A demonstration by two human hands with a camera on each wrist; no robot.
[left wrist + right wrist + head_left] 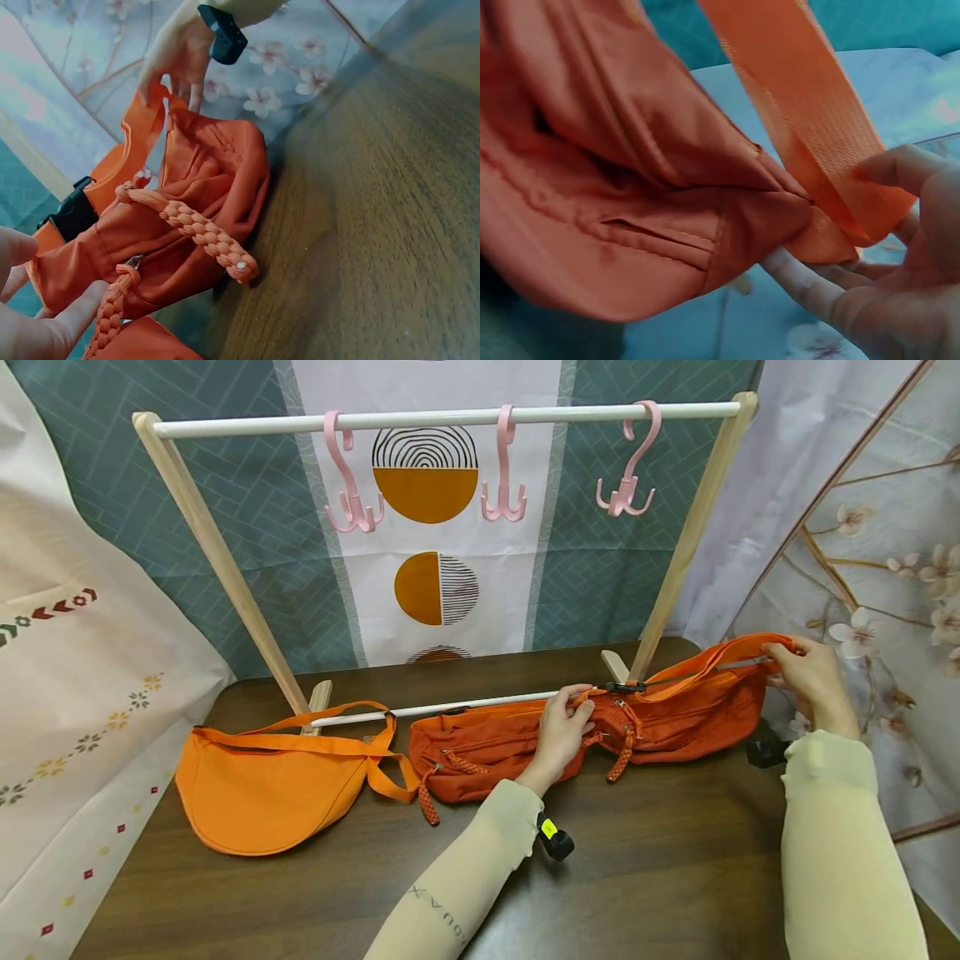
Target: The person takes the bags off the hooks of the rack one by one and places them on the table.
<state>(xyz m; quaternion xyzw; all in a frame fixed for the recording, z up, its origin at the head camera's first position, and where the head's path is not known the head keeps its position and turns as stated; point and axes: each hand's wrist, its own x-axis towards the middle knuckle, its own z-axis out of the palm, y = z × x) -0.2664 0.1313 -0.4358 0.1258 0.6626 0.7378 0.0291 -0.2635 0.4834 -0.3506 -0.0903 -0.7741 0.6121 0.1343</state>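
At the right end of the rack, a rust-orange waist bag is held between both hands. My left hand pinches its left end beside a black buckle. In the left wrist view, braided zipper pulls hang from the bag close to those fingers. My right hand grips the orange strap at the bag's raised right end, thumb on one side and fingers below. A second rust-orange waist bag lies on the table, partly hidden behind my left hand.
An orange crescent-shaped shoulder bag lies at the left of the brown table. Behind stands a wooden rack with a white top bar, carrying three pink hooks. Its low white bar runs behind the bags. Patterned cloths surround the table.
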